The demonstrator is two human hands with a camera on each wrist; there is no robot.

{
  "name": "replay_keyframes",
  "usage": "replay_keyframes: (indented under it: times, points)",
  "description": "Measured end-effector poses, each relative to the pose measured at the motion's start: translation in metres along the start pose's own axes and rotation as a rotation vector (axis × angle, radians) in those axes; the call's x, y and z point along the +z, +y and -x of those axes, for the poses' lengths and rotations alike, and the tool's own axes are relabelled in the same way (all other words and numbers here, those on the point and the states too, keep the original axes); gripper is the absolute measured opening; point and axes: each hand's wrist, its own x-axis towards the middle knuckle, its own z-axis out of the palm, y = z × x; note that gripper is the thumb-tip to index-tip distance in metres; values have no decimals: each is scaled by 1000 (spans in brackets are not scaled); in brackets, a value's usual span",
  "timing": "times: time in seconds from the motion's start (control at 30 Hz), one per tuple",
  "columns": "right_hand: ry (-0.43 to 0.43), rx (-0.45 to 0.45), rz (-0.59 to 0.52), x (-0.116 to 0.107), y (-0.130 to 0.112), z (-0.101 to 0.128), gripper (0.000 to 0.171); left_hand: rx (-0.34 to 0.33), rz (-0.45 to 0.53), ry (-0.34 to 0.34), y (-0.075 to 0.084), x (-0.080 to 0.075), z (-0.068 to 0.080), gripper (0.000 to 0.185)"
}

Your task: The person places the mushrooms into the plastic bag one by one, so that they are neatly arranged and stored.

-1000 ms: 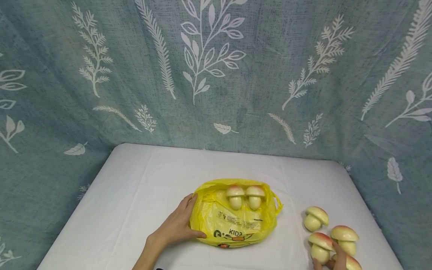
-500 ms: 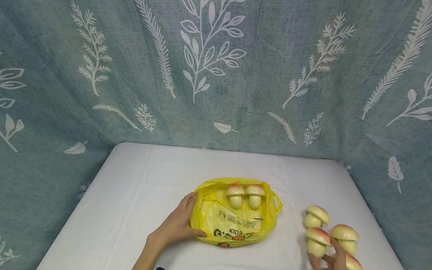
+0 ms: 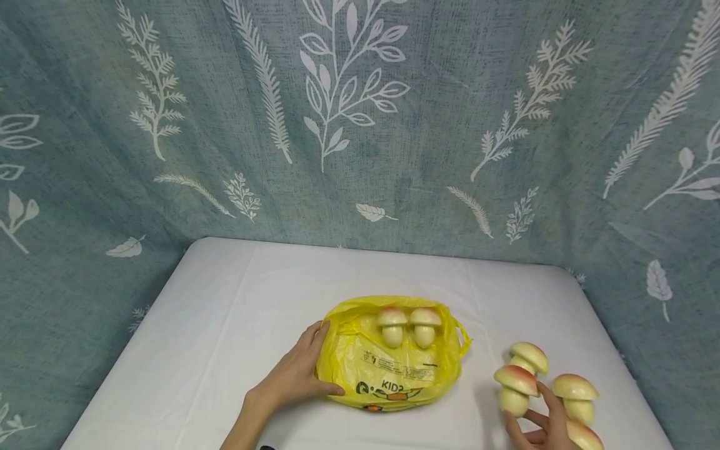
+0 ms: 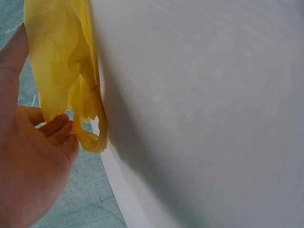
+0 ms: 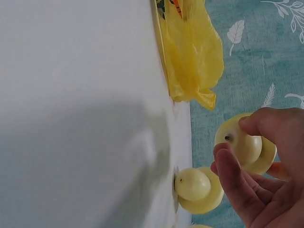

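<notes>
Mushroom (image 3: 513,398) pinched in the right hand (image 3: 544,426) and raised off the bench (image 3: 225,356): the step in hand looks like a pick-up. The next move probably calls for a carry across to the open bag (image 3: 448,369) and a release inside it. Two mushrooms (image 3: 392,327) lie side by side in the bag, towards its far rim. The left hand (image 3: 300,370) grips the bag's left end, seemingly to steady it. Three more mushrooms (image 3: 575,389) are on the bench beside the right hand.

Bag (image 3: 388,369) on table (image 3: 225,350), 2 mushrooms (image 3: 392,326) inside, 4 other mushrooms (image 3: 575,389) at right, curtain (image 3: 360,125) behind
</notes>
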Motion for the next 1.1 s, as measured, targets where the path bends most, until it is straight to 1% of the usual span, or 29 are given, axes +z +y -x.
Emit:
replay_keyframes:
  times: [0.1,0.17,0.3,0.4,0.47,0.63,0.7,0.87,0.97,1.1]
  points:
    - [12,-119,-23,3,-5,1,86,3,-2,2,-1,0,0,127]
    - [5,-150,-18,5,-8,1,87,4,-6,4,-1,0,0,127]
    - [19,-158,-5,9,-14,2,85,-3,-3,2,0,0,1,127]
    - [46,-182,6,12,-18,4,85,-5,4,1,1,-1,2,127]
    - [43,-205,11,13,-21,5,85,-1,3,2,1,-1,2,126]
    - [-16,-149,72,17,-33,7,83,4,-4,6,1,-1,2,126]
    - [-15,-137,91,19,-38,7,82,4,-7,7,1,-1,2,126]
    - [22,-179,67,26,-46,7,80,8,-8,10,0,0,2,126]
    - [13,-191,65,29,-50,7,79,9,-5,12,0,0,1,126]
    - [-19,-204,62,33,-56,7,80,6,-9,11,0,0,1,126]
